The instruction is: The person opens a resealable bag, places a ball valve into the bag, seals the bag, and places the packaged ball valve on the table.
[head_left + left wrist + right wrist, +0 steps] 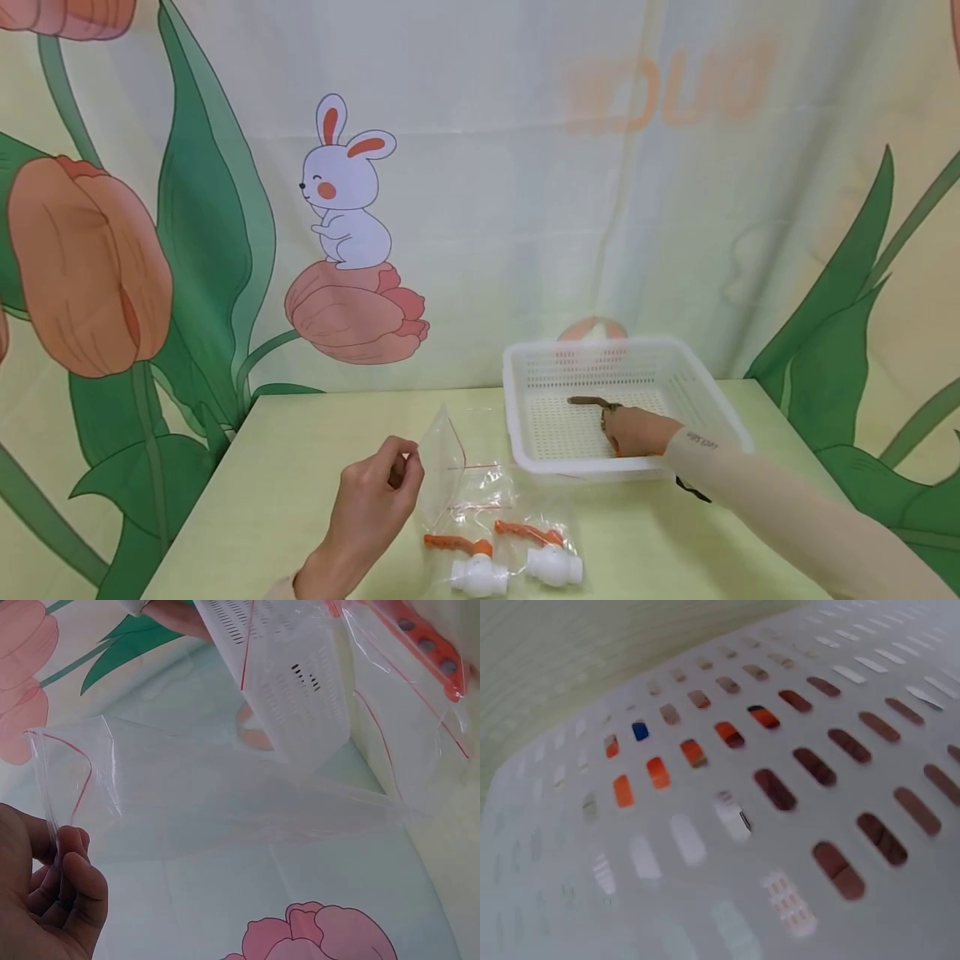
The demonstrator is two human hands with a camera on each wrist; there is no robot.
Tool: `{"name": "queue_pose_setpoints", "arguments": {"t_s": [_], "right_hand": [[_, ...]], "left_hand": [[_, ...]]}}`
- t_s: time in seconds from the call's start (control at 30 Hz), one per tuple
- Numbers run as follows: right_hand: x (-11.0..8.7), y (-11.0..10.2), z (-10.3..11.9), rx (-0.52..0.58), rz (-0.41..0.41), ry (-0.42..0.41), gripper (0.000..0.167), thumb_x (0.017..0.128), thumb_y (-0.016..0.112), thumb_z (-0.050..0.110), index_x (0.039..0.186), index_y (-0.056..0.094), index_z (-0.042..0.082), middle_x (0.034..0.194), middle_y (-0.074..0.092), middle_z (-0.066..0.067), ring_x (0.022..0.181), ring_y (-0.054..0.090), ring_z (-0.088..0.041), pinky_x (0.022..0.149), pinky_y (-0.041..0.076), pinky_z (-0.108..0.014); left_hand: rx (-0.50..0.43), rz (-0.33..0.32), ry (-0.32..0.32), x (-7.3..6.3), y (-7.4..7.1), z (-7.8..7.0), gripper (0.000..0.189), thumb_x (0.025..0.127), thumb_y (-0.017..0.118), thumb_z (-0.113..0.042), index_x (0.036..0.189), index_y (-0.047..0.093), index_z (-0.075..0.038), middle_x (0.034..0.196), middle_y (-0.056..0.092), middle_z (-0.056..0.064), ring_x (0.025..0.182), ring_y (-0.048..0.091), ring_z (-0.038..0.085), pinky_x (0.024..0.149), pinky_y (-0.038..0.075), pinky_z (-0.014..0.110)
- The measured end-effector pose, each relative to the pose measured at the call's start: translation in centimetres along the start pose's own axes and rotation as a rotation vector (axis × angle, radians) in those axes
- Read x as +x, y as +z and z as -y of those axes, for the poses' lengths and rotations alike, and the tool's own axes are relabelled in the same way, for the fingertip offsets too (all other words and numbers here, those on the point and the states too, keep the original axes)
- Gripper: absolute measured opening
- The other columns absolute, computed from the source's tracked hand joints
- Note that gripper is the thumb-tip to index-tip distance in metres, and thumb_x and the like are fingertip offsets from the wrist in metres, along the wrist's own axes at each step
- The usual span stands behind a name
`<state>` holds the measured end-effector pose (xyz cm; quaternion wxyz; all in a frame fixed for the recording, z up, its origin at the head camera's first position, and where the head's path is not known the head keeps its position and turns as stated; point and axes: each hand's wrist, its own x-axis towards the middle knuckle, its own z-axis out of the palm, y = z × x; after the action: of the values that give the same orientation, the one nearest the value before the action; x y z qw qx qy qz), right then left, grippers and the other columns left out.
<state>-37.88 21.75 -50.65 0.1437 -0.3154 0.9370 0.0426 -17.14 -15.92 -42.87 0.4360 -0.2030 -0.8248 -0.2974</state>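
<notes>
My left hand (375, 500) pinches the edge of a clear zip bag (441, 467) with a red seal line. In the left wrist view this bag (187, 795) stretches sideways from the fingertips and nothing shows inside it. Below it lie clear bags with two white valves (555, 567) that have orange lever handles (453, 543). Inside a white slotted basket (536, 454) is my right hand (637, 431), its fingers pointing down and partly hidden. A thin brownish piece (587, 401) juts left beside them. Through the basket slots, orange pieces (658, 772) show near the fingers (776, 790); their hold is hidden.
The basket stands at the back right of a pale green table (300, 467). Behind the table hangs a curtain (480, 208) printed with tulips and a rabbit. The bagged valves lie at the front middle, between both arms.
</notes>
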Motion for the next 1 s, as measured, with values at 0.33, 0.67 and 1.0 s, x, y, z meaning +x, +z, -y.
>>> {"name": "queue_pose_setpoints", "arguments": {"t_s": [0.33, 0.67, 1.0], "right_hand": [[-2.9, -3.9, 1.0, 0.010, -0.087, 0.027, 0.020, 0.092, 0.059, -0.002, 0.075, 0.058, 0.009, 0.066, 0.042, 0.003, 0.060, 0.036, -0.013, 0.059, 0.038, -0.029], [-5.5, -7.1, 0.6, 0.026, -0.177, 0.067, 0.021, 0.089, 0.065, 0.001, 0.072, 0.058, 0.012, 0.065, 0.055, 0.001, 0.057, 0.045, -0.013, 0.057, 0.038, -0.027], [-8.4, -8.7, 0.9, 0.016, -0.404, -0.017, 0.009, 0.087, 0.070, 0.003, 0.083, 0.065, 0.009, 0.075, 0.068, 0.001, 0.059, 0.053, -0.008, 0.059, 0.046, -0.025]], "left_hand": [[0.009, 0.002, 0.014, 0.1, 0.0, 0.1, 0.019, 0.074, 0.067, 0.010, 0.082, 0.064, -0.008, 0.054, 0.050, -0.013, 0.049, 0.040, -0.010, 0.048, 0.040, 0.009], [0.016, -0.005, 0.009, 0.0, -0.2, 0.1, 0.021, 0.074, 0.066, 0.010, 0.081, 0.064, -0.009, 0.054, 0.049, -0.014, 0.048, 0.039, -0.010, 0.048, 0.039, 0.010], [0.029, -0.004, -0.002, 0.8, 0.2, -0.2, 0.016, 0.076, 0.066, 0.008, 0.082, 0.064, -0.007, 0.053, 0.049, -0.011, 0.047, 0.039, -0.008, 0.048, 0.040, 0.012]]}}
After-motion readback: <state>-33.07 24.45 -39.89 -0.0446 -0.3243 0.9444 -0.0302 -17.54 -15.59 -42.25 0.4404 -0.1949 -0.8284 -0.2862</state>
